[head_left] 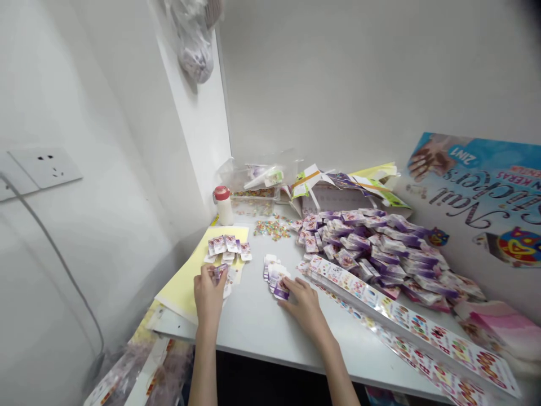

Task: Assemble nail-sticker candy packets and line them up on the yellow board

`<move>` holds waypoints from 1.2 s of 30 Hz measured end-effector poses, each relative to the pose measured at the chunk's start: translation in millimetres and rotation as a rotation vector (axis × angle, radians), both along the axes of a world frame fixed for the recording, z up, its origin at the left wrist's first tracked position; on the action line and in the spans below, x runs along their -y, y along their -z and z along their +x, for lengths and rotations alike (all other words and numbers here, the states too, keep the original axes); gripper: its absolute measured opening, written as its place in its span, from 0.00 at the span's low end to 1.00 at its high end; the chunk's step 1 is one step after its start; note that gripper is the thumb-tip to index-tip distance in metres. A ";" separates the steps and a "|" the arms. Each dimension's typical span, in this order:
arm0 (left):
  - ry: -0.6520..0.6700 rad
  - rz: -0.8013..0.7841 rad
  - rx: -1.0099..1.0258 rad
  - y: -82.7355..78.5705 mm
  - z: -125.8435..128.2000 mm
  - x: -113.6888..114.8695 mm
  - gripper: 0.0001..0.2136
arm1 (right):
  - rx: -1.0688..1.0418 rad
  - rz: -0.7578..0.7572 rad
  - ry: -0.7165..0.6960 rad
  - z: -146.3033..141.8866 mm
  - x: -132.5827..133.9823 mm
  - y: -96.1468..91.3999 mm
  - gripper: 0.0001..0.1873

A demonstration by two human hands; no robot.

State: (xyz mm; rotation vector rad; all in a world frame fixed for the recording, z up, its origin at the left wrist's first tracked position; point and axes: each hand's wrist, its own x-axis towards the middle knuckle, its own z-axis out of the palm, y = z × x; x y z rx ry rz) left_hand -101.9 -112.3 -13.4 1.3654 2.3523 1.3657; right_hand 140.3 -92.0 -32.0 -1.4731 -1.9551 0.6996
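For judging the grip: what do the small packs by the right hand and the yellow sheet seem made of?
The small packs look like thin glossy printed card: sharp folded edges, light sheen. The yellow sheet seems matte paper or thin card, showing no shine.

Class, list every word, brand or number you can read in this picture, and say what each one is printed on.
"2IN1": on the upside-down blue poster
"Nail Stickers": same poster, large lettering
"KERAS": same poster, the words before it unclear
The print on the purple-and-white packets and the long sticker strips is too small to read.
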 end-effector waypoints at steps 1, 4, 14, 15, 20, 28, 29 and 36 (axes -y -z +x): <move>-0.031 0.007 -0.083 6.7 -6.0 -1.5 0.15 | 0.014 0.005 0.004 0.7 -0.7 2.4 0.23; -0.086 0.020 -0.198 17.8 -15.6 -4.8 0.17 | -0.037 0.053 -0.037 3.6 -1.5 1.3 0.14; 0.873 -0.044 0.661 -22.7 50.0 5.3 0.27 | -0.530 0.289 0.161 11.7 22.6 -62.8 0.10; 0.977 -0.111 0.765 -27.3 61.8 8.6 0.27 | -0.566 0.233 0.124 12.1 25.0 -66.3 0.10; 1.184 -0.241 0.933 -39.3 103.6 19.6 0.23 | -0.724 0.065 0.047 14.5 26.4 -65.0 0.11; 1.203 -0.177 1.396 -29.1 109.6 20.9 0.31 | -0.509 0.157 -0.020 17.0 21.6 -57.7 0.11; 1.168 -0.184 1.417 -28.6 109.2 20.1 0.29 | -0.498 0.134 -0.045 18.0 21.2 -57.4 0.11; 1.154 -0.185 1.144 -38.3 109.1 16.0 0.20 | -0.509 -0.004 -0.156 25.6 20.6 -60.9 0.16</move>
